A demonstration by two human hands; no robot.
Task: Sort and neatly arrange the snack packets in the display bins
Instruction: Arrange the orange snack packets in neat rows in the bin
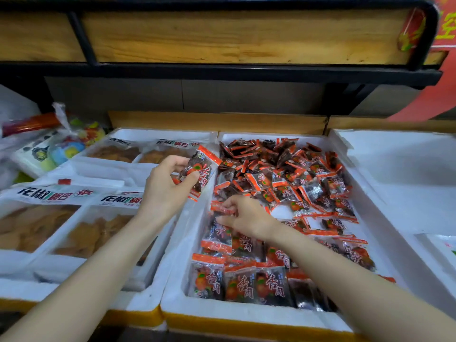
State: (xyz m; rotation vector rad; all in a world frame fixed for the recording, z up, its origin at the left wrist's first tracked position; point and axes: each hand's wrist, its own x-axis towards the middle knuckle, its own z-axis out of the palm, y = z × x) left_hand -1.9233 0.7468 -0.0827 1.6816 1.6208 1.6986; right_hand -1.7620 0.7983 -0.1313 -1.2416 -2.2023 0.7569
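Though heaped, packets [283,174] beside crisp trays [44,195]

The one camera sits on my head, looking forward and down over my forearms into the white foam bin [246,314] close below me. It is wide-angle: my left hand [167,186] and right hand [246,218] sit mid-frame, and the wooden shelf [222,38] bows across the top
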